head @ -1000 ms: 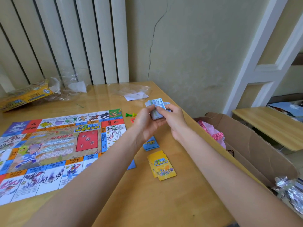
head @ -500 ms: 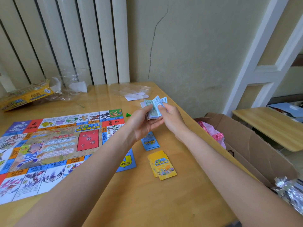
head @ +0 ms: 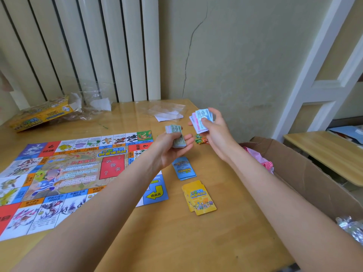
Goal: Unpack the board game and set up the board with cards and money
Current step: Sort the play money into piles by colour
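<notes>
A wooden table fills the lower half of the frame. Behind it, across the upper left, stands a white ribbed radiator. To its right, a pale green wall carries a long thin crack running down from the top centre. A white door frame slants along the upper right. At the right edge sits a second wooden surface. Below it, at middle right beside the table, an open cardboard box holds pink fabric. Something crinkled and silvery shows at the lower right edge.
</notes>
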### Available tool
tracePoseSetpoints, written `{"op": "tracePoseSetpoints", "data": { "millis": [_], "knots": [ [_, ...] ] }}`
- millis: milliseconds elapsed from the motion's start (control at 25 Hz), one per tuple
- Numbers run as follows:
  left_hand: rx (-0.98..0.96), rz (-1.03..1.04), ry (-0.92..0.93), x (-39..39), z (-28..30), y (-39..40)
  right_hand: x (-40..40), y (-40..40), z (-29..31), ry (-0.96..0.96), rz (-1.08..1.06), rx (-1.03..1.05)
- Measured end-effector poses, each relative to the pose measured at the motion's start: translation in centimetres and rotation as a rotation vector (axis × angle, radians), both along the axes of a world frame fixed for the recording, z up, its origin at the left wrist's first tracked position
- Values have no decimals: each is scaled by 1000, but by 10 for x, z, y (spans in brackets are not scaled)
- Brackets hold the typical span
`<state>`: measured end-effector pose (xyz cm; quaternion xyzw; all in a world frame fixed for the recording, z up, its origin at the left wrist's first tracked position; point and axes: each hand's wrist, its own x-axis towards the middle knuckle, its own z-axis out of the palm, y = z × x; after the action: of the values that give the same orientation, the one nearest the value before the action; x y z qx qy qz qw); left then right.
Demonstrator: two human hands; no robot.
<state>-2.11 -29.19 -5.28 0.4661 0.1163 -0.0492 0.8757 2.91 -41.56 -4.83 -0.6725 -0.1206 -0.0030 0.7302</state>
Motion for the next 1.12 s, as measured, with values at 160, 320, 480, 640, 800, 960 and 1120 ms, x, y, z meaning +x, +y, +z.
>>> {"op": "tracePoseSetpoints", "data": {
  "millis": [160, 320, 480, 640, 800, 960, 1120],
  "knots": [
    [-81, -73, -33, 0, 4, -9, -13, 7, 5, 24, 41, 52],
    [-108, -80, -84, 2, 3, -12, -11, 4, -3, -2, -48, -35],
    [-151, -103, -103, 0, 8, -15, -12, 4, -5, 41, -41, 57],
    [-196, -82, -81, -2, 7, -19, -12, 4, -5, 120, -78, 266],
    [-155, -87, -93, -4, 6, -20, -11, -2, -4, 152, -23, 315],
    [-89, -138, -137, -5, 15, -25, -15, 0, -5, 146, 54, 266],
    [-9, -114, -114, -3, 16, -25, -11, -1, -9, 172, 25, 263]
  ]
}}
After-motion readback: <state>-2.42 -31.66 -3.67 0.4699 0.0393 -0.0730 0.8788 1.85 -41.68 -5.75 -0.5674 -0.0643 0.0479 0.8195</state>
